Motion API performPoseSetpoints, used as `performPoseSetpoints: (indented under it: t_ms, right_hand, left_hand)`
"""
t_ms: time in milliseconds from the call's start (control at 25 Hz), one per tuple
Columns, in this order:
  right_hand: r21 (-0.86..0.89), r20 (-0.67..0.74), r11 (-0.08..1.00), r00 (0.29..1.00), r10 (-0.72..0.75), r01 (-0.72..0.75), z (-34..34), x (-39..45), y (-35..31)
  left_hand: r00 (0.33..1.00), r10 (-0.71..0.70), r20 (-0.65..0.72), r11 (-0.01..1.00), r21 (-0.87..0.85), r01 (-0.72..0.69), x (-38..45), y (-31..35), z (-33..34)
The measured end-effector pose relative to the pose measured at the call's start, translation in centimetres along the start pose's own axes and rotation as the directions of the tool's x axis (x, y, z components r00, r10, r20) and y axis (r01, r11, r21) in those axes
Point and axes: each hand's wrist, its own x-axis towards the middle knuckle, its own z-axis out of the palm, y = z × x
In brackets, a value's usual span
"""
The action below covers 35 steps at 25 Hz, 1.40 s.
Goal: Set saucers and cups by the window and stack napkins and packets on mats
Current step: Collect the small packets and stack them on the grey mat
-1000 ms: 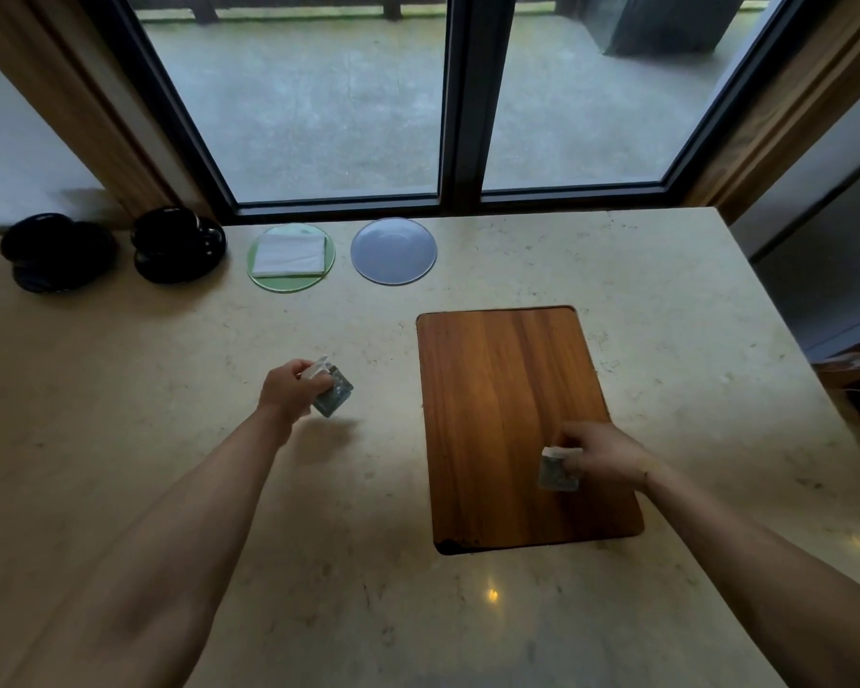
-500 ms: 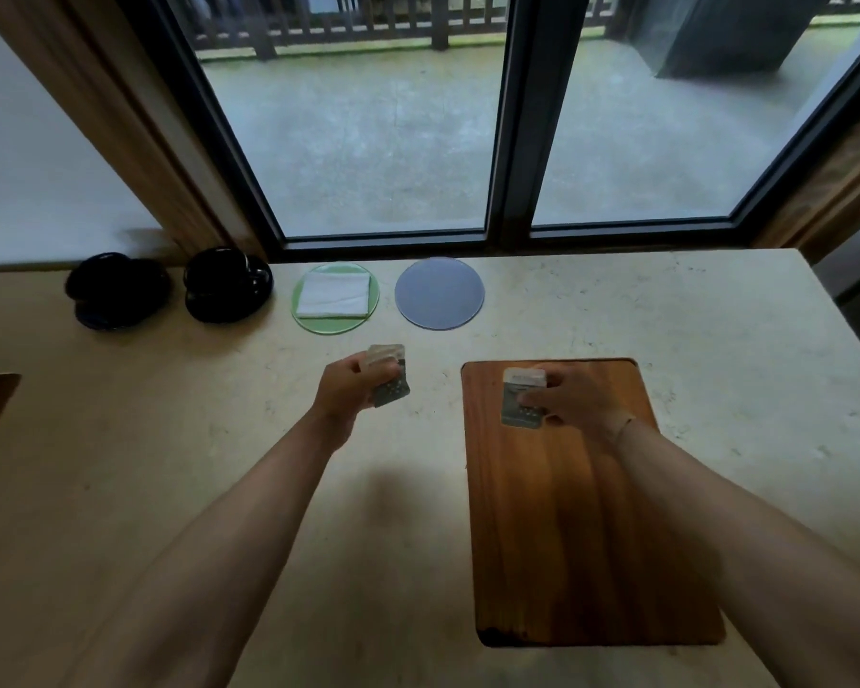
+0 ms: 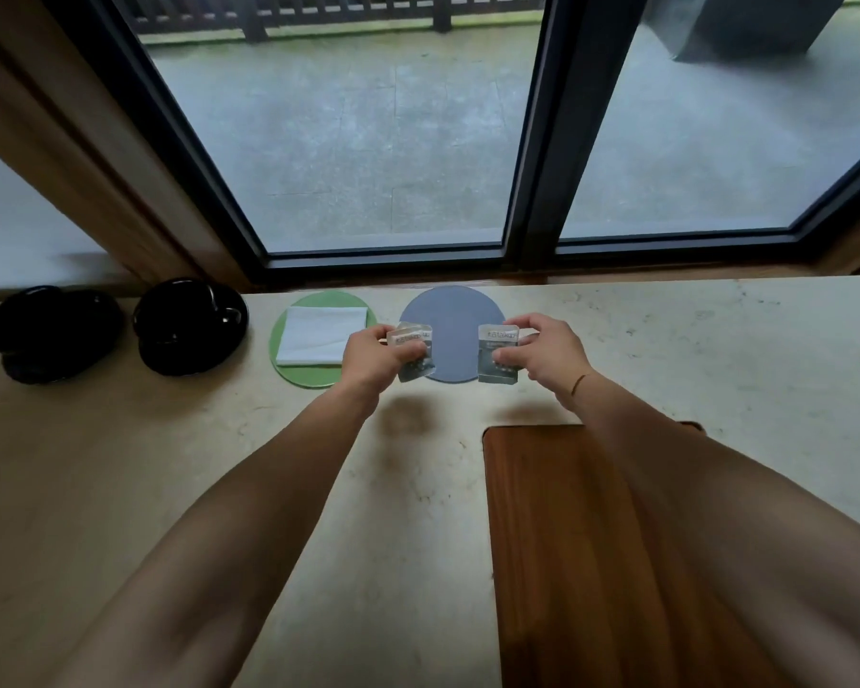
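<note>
My left hand [image 3: 376, 359] pinches a small clear packet [image 3: 414, 351] over the left edge of the round grey-blue mat [image 3: 452, 317]. My right hand [image 3: 542, 351] pinches a second packet [image 3: 498, 354] over the mat's right edge. Both packets hang upright, a hand's width apart. To the left lies a round green mat [image 3: 309, 375] with a folded white napkin [image 3: 321, 335] on it. Two black cups on black saucers stand by the window at the far left: one cup and saucer [image 3: 51, 332] and another cup and saucer [image 3: 189, 324].
A wooden board [image 3: 582, 553] lies on the pale stone table [image 3: 170, 489] at the near right, partly under my right forearm. The dark window frame [image 3: 537, 141] runs right behind the mats.
Both hands have moved forward from the board area to the grey-blue mat, each still holding its packet. The camera has moved closer to the window.
</note>
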Motion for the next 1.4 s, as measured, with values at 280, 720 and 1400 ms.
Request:
performPoseSetpoints:
  t_ms: [280, 720, 1400]
  right_hand:
    - [-0.162, -0.004, 0.987, 1.0, -0.021, 0.02, 2.9, 6.4, -0.1]
    - [-0.391, -0.077, 0.906, 0.975, -0.206, 0.161, 3.9, 7.3, 0.2]
    - [-0.782, 0.159, 0.509, 0.905, -0.394, 0.359, 5.4, 6.2, -1.8]
  left_hand:
    - [0.997, 0.027, -0.073, 0.985, 0.17, -0.014, 6.1, -0.1, 1.4]
    - [0.985, 0.121, -0.126, 0.967, 0.238, -0.088, 6.1, 0.1, 3.1]
    - [0.881, 0.313, 0.354, 0.285, 0.85, -0.442, 6.4, 0.3, -0.9]
